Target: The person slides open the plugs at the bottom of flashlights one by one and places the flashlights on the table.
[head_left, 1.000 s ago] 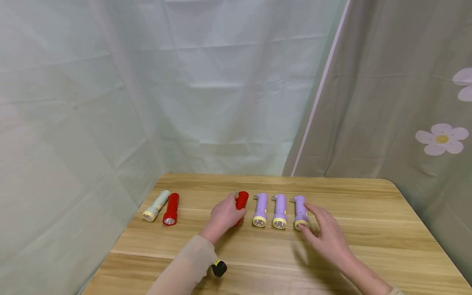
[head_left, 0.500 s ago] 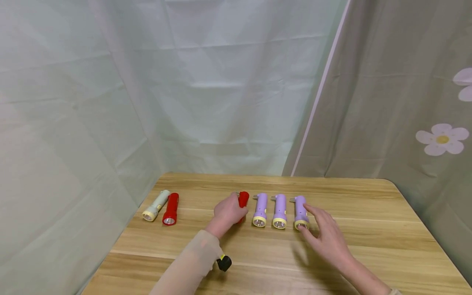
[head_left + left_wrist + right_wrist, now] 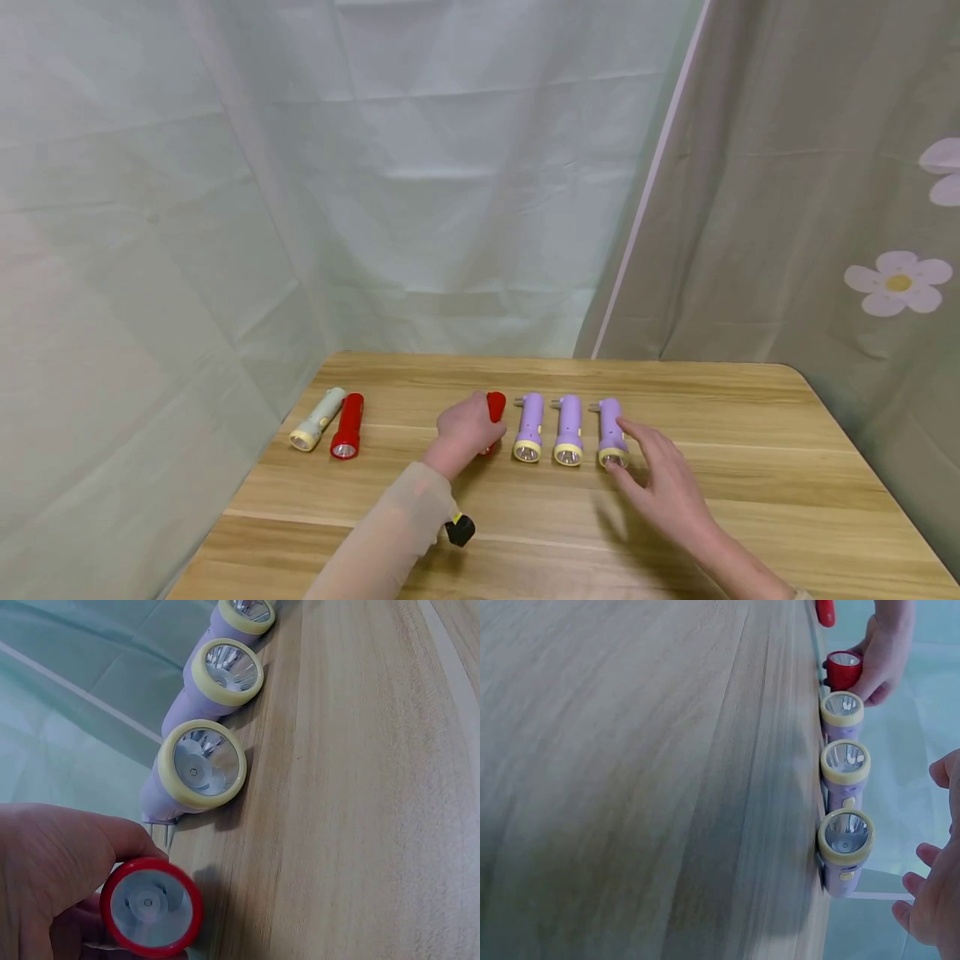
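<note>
left hand gripped red flashlight between thumb and fingers | right hand, fingers parted, hovered near rightmost purple flashlight

No text, label, brand, number or sign can be read in any view: not on the purple flashlights at the head view's 5 o'clock, the red flashlight at 6 o'clock, or the pale flashlight at 8 o'clock.
</note>
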`<action>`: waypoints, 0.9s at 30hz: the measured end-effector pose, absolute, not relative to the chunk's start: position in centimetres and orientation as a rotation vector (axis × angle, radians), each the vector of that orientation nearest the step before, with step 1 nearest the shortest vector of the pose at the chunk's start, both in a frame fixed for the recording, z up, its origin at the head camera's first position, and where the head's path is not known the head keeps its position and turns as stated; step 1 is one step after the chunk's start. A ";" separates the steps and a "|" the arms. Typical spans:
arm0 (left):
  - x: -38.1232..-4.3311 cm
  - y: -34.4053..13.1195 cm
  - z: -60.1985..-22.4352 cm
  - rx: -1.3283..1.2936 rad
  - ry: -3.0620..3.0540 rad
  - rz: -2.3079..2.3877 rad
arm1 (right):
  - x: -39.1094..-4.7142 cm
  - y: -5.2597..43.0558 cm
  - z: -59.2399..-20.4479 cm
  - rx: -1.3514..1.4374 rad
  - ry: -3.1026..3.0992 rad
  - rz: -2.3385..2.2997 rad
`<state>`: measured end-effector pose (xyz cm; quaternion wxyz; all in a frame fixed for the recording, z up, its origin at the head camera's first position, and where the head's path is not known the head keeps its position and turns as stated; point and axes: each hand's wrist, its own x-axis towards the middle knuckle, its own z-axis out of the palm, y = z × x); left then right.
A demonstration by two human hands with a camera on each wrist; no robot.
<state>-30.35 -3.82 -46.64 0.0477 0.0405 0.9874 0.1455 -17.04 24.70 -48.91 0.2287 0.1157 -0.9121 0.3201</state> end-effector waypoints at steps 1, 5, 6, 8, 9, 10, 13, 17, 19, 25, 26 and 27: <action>-30.4 -3.8 -46.7 0.123 3.012 0.437 | -17.0 24.7 -49.0 0.319 -2.509 0.881; -30.4 -3.7 -46.8 0.128 3.009 0.437 | -17.0 24.8 -49.0 0.333 -2.494 0.875; -30.4 -3.6 -46.8 0.129 3.006 0.447 | -17.0 24.8 -49.1 0.336 -2.490 0.872; -30.4 -3.6 -46.9 0.134 3.002 0.473 | -17.0 24.9 -49.1 0.342 -2.483 0.869; -30.4 -3.6 -46.9 0.137 3.001 0.491 | -17.0 24.9 -49.1 0.344 -2.480 0.866; -30.4 -3.6 -47.0 0.140 3.002 0.509 | -17.0 24.9 -49.1 0.346 -2.478 0.863; -30.3 -3.6 -47.1 0.144 3.004 0.539 | -17.0 24.9 -49.1 0.346 -2.475 0.865; -30.2 -3.6 -47.2 0.138 3.010 0.539 | -17.0 25.0 -49.1 0.333 -2.483 0.869; -30.1 -3.7 -47.2 0.130 3.007 0.540 | -17.0 25.1 -49.2 0.327 -2.485 0.875; -30.0 -3.9 -47.5 0.127 3.011 0.538 | -17.0 25.7 -49.5 0.336 -2.471 0.823; -30.0 -3.9 -47.5 0.132 3.015 0.538 | -16.9 25.9 -49.6 0.338 -2.468 0.801; -30.1 -4.0 -47.5 0.138 3.017 0.542 | -16.9 26.0 -49.7 0.340 -2.467 0.787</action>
